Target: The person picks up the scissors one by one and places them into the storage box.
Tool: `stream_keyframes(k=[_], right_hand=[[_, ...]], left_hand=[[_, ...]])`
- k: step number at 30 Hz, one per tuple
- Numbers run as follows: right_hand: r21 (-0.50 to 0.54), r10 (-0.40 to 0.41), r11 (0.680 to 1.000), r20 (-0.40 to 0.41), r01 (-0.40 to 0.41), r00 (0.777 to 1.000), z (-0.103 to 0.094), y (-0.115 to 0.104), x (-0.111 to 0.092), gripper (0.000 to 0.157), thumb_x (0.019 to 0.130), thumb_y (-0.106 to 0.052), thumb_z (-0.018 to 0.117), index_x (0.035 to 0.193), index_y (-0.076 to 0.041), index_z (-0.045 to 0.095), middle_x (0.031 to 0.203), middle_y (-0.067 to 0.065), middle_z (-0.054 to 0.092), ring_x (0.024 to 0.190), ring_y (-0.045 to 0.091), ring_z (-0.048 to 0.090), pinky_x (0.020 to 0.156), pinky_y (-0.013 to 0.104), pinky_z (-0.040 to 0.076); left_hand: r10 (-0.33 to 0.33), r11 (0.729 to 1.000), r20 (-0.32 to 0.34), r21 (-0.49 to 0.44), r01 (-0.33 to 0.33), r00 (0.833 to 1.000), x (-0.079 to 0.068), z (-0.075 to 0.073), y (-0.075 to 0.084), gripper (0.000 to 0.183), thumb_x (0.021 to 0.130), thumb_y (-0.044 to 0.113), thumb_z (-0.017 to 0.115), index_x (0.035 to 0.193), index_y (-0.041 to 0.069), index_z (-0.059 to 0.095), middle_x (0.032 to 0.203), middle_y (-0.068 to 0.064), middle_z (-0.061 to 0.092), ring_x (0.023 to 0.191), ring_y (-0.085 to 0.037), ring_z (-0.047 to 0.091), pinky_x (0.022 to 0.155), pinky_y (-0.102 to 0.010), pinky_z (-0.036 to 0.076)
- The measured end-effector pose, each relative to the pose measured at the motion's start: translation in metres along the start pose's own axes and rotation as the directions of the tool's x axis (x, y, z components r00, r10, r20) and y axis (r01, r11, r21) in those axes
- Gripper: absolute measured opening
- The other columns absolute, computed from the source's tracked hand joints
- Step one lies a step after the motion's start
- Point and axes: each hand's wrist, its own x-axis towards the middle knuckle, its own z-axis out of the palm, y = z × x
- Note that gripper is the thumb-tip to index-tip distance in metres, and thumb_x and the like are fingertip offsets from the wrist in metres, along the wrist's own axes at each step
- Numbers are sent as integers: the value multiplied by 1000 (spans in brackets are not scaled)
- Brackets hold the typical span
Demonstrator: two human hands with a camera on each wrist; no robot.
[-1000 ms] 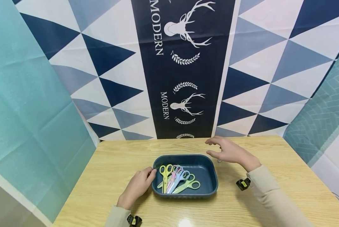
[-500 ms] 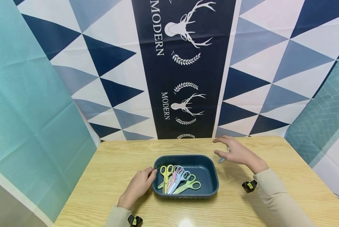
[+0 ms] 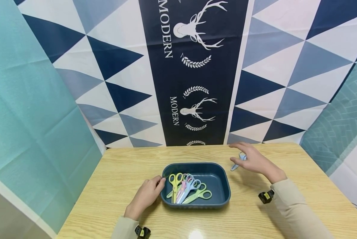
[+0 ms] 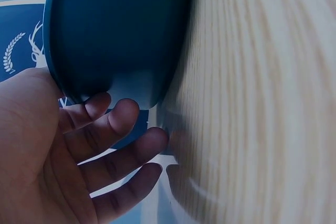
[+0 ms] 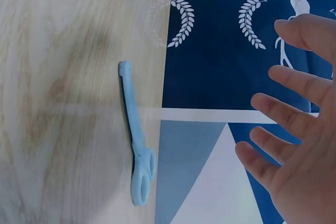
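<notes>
In the head view a dark blue plastic tray (image 3: 218,187) stands on the table. Yellow scissors (image 3: 174,189), light blue scissors (image 3: 185,193), pink scissors (image 3: 181,189) and green scissors (image 3: 194,196) lie piled in its left half. My left hand (image 3: 145,196) grips the tray's left end, thumb at the rim and fingers against the outer wall (image 4: 121,40). To the right of the tray, my right hand (image 3: 254,161) hovers with spread fingers, holding nothing. Beneath it, another pair of light blue scissors (image 5: 134,129) lies on the table, partly hidden by the hand in the head view.
The pale wooden table (image 3: 121,172) ends at a patterned backdrop (image 3: 196,83) with triangles and stag heads. A teal cloth (image 3: 41,116) hangs on the left side. Black wrist cameras (image 3: 266,196) are worn on both wrists.
My right hand has moved rightward, away from the tray, and the light blue scissors under it have come more into sight. The left hand has stayed on the tray.
</notes>
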Motion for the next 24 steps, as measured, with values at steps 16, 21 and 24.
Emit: stream_keyframes(k=[16, 21, 24], right_hand=[[22, 20, 1000, -26, -19, 999, 15, 21, -5, 59, 93, -24, 73, 142, 2, 55, 148, 33, 47, 137, 58, 40, 107, 74, 33], [35, 38, 999, -11, -37, 999, 19, 27, -5, 63, 93, -25, 72, 146, 2, 51, 150, 33, 45, 139, 58, 38, 108, 74, 32], [31, 48, 998, 1, -48, 999, 21, 31, -4, 66, 92, -26, 73, 147, 2, 49, 151, 34, 44, 139, 59, 37, 108, 75, 32]], left_hand=[[1, 1000, 4, 8, -1, 1000, 0, -1, 0, 39, 111, 41, 44, 79, 19, 52, 58, 8, 42, 47, -5, 40, 49, -23, 36], [1, 1000, 9, 4, -1, 1000, 0, -1, 1, 41, 110, 43, 43, 79, 19, 53, 59, 8, 41, 48, -5, 39, 50, -23, 35], [2, 1000, 8, 2, -2, 1000, 0, -1, 1, 40, 111, 42, 43, 79, 19, 53, 58, 8, 42, 48, -5, 39, 49, -23, 35]])
